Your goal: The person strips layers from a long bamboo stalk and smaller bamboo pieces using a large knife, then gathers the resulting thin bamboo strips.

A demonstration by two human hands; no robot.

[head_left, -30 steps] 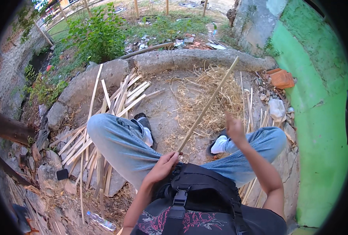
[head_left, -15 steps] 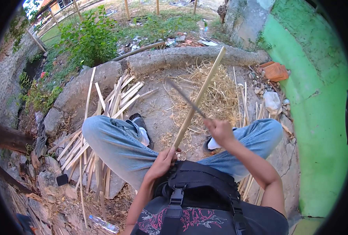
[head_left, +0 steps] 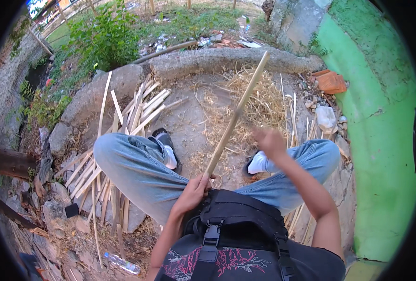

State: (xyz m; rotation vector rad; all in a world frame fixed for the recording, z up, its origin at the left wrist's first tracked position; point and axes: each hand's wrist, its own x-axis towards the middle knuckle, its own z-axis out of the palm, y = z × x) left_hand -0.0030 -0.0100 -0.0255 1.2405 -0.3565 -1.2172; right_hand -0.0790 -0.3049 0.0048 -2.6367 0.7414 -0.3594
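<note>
My left hand (head_left: 196,193) is closed round the near end of a long pale bamboo strip (head_left: 225,136), close to my lap. From there the strip slants up and away to the right, its far end above a heap of curly shavings (head_left: 266,107). Motion blurs my right hand (head_left: 269,142), which grips a knife (head_left: 246,121) on the strip's right side. The dark blade lies across the strip around its middle, too smeared to show its edge.
Split bamboo strips (head_left: 93,175) lie piled by my left knee, with thinner ones (head_left: 292,117) at my right. A low concrete kerb (head_left: 203,63) curves ahead, and a green wall (head_left: 381,140) rises on the right. A plastic bottle (head_left: 122,263) lies at lower left.
My right hand has moved slightly up and to the right with the knife, whose blade now blurs across the strip. My left hand still holds the strip's near end.
</note>
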